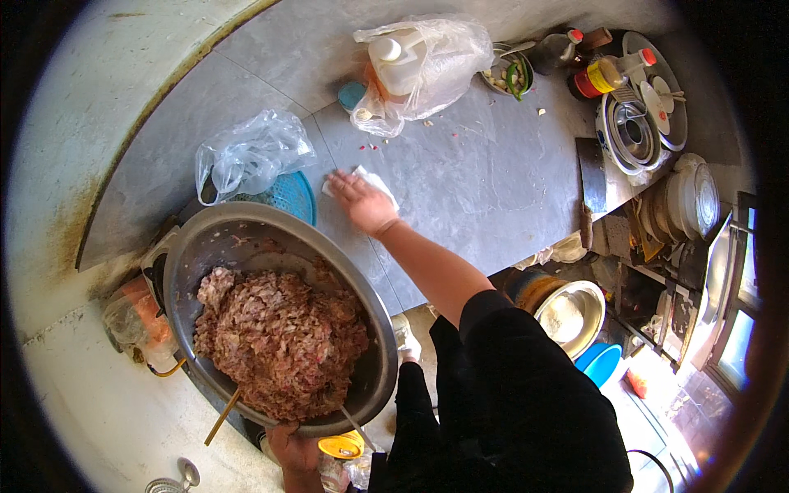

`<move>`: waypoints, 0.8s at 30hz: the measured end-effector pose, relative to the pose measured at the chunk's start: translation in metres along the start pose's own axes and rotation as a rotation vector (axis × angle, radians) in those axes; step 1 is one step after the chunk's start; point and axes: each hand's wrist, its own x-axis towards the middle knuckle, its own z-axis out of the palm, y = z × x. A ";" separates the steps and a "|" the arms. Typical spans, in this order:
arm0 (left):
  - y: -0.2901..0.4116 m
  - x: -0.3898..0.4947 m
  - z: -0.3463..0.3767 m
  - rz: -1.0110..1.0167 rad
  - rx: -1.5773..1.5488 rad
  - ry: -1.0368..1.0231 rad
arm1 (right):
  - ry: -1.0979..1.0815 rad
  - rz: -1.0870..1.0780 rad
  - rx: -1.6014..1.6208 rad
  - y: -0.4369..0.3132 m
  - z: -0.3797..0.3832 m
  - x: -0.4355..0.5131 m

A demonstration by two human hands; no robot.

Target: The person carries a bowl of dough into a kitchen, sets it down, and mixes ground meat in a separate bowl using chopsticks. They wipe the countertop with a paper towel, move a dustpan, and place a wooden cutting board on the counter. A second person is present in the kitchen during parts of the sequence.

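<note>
My right hand lies flat with its palm on a white cloth or paper wipe, pressed to the grey tiled countertop. At the lower left, my left hand grips the rim of a large metal basin, its fingers partly hidden beneath it. Ground meat is heaped in the basin. A wooden stick, maybe a chopstick, and a metal handle poke out over the rim. Behind the basin sits a blue plastic basket with a clear plastic bag on it.
A bagged plastic jug stands at the wall, beside a bowl of garlic and green peppers. Sauce bottles and stacked metal bowls are at the right, near a cleaver. Small scraps dot the counter. Below stands a metal basin.
</note>
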 end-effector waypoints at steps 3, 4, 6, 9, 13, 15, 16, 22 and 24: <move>0.001 0.002 0.003 0.023 -0.034 -0.005 | 0.124 -0.301 -0.340 0.021 -0.018 0.026; 0.001 0.001 0.001 0.017 -0.043 -0.003 | 0.177 -0.341 -0.344 0.017 -0.024 0.028; 0.000 -0.001 0.005 0.016 -0.050 0.014 | 0.092 -0.352 -0.314 0.019 -0.022 0.030; -0.001 -0.004 0.017 0.014 -0.064 0.023 | 0.082 -0.315 -0.348 0.021 -0.018 0.054; -0.002 0.002 0.010 0.006 -0.074 -0.019 | 0.172 -0.112 -0.493 0.024 -0.005 0.087; -0.001 0.003 0.006 0.025 -0.046 -0.025 | 0.231 -0.012 -0.391 0.025 0.006 0.083; 0.002 0.004 0.008 0.028 -0.024 -0.044 | 0.256 0.033 -0.378 0.029 0.008 0.080; 0.006 0.001 -0.002 0.015 -0.053 -0.053 | 0.243 0.321 -0.165 -0.009 -0.031 0.061; 0.008 0.002 -0.005 0.004 -0.062 -0.060 | 0.172 0.247 -0.391 -0.007 -0.033 0.054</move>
